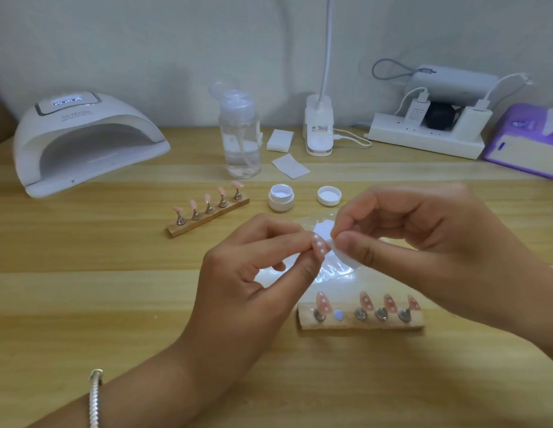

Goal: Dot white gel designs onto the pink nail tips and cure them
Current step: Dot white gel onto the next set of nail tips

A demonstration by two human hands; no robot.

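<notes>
Wooden table (pixel 84 304): "SUN" curing lamp (pixel 84 140); left hand (pixel 250 273) pinches dotted nail tip (pixel 319 247), right hand (pixel 423 242) pinches white wipe (pixel 346 257).

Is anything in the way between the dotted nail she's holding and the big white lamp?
Nothing blocks it. The left hand holds the dotted nail. The far stand sits just beside the path to the lamp, whose opening looks empty.

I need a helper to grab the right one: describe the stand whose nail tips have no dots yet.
Start at the big white curing lamp at the table's far left. Just right of its front edge, before the clear pump bottle, a wooden stand lies at a slant. Its five pink tips are plain, and every peg is filled, unlike the nearer stand, whose tips are white-dotted and which has one empty spot.
</notes>
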